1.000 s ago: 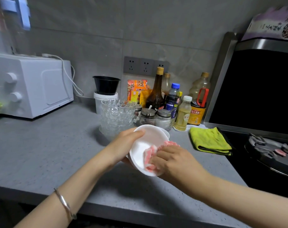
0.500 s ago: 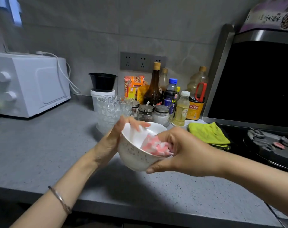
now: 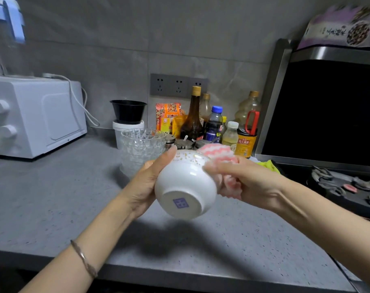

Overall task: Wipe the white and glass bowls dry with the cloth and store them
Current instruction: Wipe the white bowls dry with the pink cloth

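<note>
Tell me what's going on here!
Someone is drying a white bowl above the counter. The left hand holds the bowl tipped over, so its bottom faces us. The right hand grips a pink and white cloth and presses it against the bowl's side, near the rim. A stack of glass bowls stands on the counter behind.
</note>
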Demonstrator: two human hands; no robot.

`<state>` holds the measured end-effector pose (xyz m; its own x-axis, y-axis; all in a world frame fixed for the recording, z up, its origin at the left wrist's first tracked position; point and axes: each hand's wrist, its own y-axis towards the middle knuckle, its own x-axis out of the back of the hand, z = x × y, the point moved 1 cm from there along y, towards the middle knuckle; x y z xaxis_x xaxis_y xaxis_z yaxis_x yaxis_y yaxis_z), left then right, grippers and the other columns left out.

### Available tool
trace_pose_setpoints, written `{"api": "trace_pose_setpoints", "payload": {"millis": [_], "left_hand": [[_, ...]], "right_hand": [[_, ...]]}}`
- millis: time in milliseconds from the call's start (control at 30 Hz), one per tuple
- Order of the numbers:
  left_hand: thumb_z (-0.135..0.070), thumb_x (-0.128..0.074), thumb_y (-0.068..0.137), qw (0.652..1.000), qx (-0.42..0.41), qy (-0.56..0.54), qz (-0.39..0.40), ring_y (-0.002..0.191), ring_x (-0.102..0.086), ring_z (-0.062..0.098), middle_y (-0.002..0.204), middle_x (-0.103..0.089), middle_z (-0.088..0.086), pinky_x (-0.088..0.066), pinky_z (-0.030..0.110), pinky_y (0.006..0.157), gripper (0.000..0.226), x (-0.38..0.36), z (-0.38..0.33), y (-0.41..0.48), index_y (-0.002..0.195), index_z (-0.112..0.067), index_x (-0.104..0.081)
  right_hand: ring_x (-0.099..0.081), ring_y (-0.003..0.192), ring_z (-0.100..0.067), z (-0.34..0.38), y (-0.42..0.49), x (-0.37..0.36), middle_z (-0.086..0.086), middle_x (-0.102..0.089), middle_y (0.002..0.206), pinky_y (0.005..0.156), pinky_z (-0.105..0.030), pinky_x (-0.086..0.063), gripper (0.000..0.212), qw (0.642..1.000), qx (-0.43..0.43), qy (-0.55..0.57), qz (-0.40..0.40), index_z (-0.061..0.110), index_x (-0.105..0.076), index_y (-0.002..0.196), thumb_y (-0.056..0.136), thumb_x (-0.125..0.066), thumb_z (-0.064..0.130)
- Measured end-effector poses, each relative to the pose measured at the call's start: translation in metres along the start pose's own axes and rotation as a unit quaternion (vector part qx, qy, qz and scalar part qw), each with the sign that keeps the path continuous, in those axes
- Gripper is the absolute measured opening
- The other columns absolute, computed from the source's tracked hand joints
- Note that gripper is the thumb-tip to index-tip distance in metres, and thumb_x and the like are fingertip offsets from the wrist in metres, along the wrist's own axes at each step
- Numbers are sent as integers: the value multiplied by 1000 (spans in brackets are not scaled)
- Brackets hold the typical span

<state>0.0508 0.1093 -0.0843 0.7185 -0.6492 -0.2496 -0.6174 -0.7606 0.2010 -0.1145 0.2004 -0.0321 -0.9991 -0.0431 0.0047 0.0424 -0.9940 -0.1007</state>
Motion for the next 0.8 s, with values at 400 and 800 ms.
{"api": "trace_pose_setpoints", "payload": {"millis": [400, 800], "left_hand": [[-48, -47, 93, 959, 38, -109, -259, 84, -68, 15, 92, -74, 0, -54, 36, 77, 41, 2, 21, 7, 113, -17, -64], [-58, -51, 87, 929, 46, -120, -346, 91, -66, 30, 95, -71, 14, -52, 49, 89, 57, 1, 19, 13, 108, -6, -63]], "right_hand": [[-68, 76, -5, -30, 20, -9, -3, -74, 97, 59, -15, -49, 29, 938, 268, 33, -216, 10, -66, 114, 89, -61, 23], [-42, 135, -19, -74, 20, -36, -5, -52, 138, 112, -31, -33, 42, 667, 540, -481, -181, 10, -56, 129, 89, -55, -4]]}}
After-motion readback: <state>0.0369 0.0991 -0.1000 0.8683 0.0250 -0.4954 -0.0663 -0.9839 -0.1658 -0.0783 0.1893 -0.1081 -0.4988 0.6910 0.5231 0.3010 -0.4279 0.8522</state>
